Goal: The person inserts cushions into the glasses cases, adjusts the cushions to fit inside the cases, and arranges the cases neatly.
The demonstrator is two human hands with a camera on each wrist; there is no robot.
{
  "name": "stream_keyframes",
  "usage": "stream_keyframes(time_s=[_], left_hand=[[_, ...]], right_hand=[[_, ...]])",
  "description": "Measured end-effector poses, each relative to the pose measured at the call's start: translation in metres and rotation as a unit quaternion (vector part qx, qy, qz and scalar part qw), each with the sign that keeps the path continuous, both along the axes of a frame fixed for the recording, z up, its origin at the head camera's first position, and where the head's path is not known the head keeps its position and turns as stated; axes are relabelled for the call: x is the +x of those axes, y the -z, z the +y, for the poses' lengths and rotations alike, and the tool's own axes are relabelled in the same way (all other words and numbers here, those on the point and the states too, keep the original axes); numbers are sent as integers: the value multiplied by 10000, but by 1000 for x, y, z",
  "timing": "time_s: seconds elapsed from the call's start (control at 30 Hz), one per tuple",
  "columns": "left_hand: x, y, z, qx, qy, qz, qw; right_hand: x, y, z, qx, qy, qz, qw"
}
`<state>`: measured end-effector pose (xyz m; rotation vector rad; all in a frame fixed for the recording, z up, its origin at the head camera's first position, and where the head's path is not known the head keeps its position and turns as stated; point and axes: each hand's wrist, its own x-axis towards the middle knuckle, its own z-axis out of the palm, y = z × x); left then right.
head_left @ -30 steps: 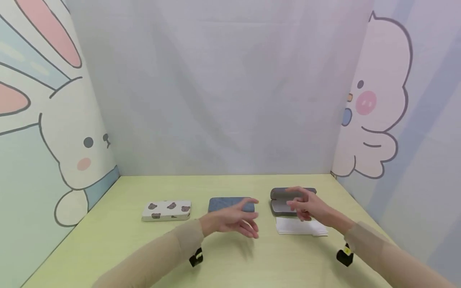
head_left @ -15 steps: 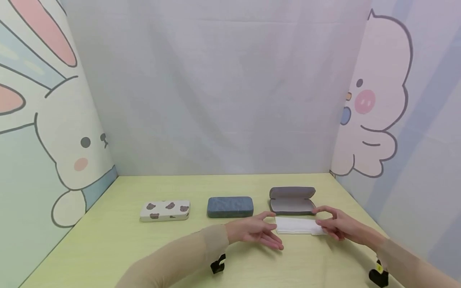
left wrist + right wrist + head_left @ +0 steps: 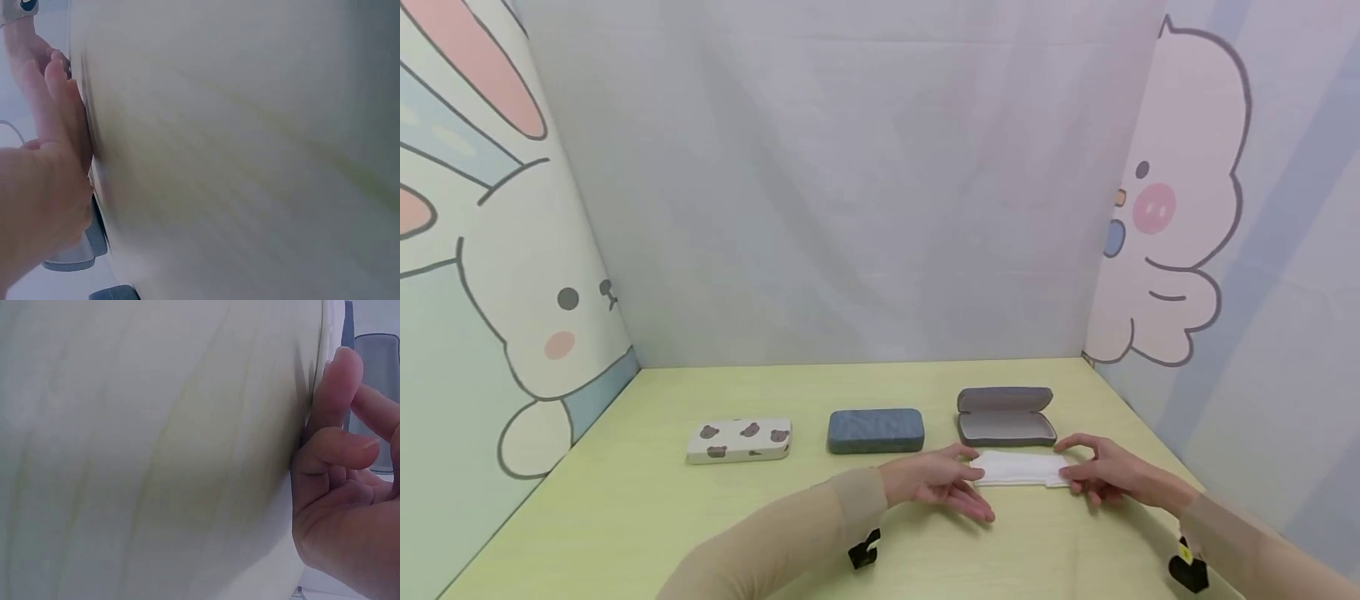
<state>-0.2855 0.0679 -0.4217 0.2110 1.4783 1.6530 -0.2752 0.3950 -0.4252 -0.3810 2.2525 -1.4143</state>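
A folded white cloth (image 3: 1017,468) lies flat on the table, just in front of an open grey glasses case (image 3: 1006,402). At the cloth's left end, my left hand (image 3: 936,483) pinches the edge between thumb and index finger, its other fingers stretched out low over the table. My right hand (image 3: 1108,473) pinches the opposite end, thumb at the near corner and remaining fingers curled under. In the right wrist view, the right hand (image 3: 347,469) is seen from the side at the tabletop. The left wrist view shows the left hand (image 3: 47,181) largely covering the cloth.
A closed blue glasses case (image 3: 876,432) stands left of the open one. Farther left lies a white case with brown bear prints (image 3: 741,442). The pale yellow-green table (image 3: 625,517) ends at a grey curtain (image 3: 850,208) and printed side walls.
Both hands have moved from above the cases down to the white cloth, the left going rightward. The right hand reached the cloth's right end first; the left now grips its left end.
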Motion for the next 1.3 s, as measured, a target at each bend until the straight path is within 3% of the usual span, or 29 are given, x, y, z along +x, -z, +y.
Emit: stream_keyframes(time_s=[0.27,0.43,0.67,0.97,1.3], left_hand=[[4,0,4,-68,-526,213,9984],[3,0,6,-130,-673,133,9976],[3,3,12,-61,-919,302,9953],[3,1,23,-546,-1148,543,9904],[3,-1,28,-754,-1448,477,9854]], right_hand=[[-3,-2,0,133,-124,-34,9998],[-3,0,-2,112,-129,-116,9998],[-1,-3,-8,489,59,204,9986],[3,-6,-20,566,323,277,9975],[-1,-8,-21,643,371,512,9959]])
